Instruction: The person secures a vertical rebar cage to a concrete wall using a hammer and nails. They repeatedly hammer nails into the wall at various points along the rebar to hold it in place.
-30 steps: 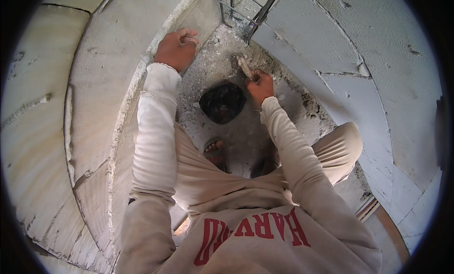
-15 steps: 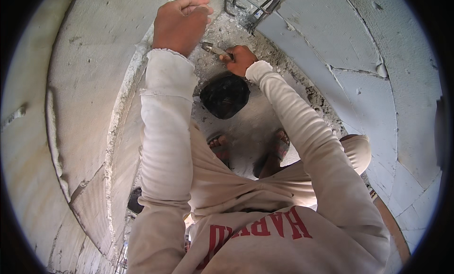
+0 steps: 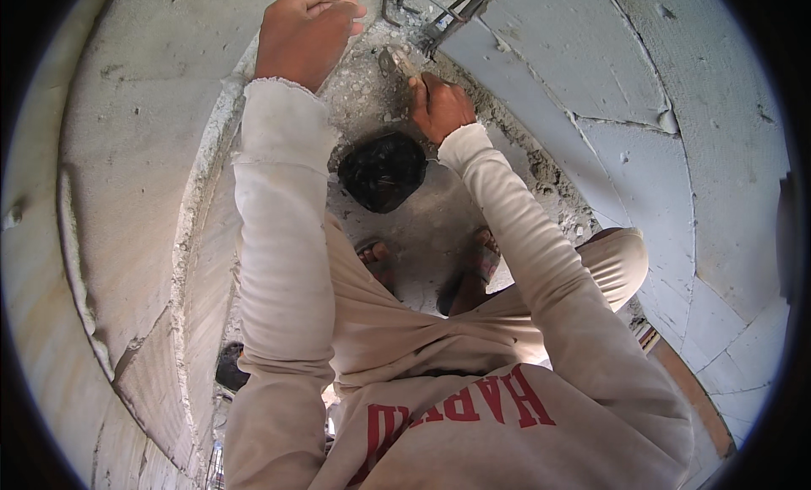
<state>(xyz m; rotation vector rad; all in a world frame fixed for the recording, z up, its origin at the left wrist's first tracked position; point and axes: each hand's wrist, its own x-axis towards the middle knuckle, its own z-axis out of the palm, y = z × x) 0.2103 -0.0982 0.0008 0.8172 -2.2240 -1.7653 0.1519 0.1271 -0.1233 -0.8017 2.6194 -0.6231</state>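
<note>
My left hand [image 3: 306, 35] is up at the top, beside the pale left wall. Its fingers are curled together, and whatever they may hold is hidden behind the hand. To its right, my right hand [image 3: 443, 108] is wrapped around the pale handle of a short hammer [image 3: 405, 65]. The dark head, smeared by motion, points up and left over the rubble, apart from my left hand. Below the hands, between them and my feet, a black bowl-shaped container [image 3: 383, 173] sits on the floor.
Bent steel bars [image 3: 439, 13] stick out at the top, beyond the hammer. Pale block walls rise close on the left [image 3: 144, 152] and right [image 3: 625, 84]. Broken rubble [image 3: 363, 89] covers the ground by my hands. A dark object [image 3: 231, 366] lies at lower left, beside my left sleeve.
The hammer has lifted and tilted up, away from my left hand, as my right wrist turned. My left hand keeps its curled shape. The whole view has shifted slightly.
</note>
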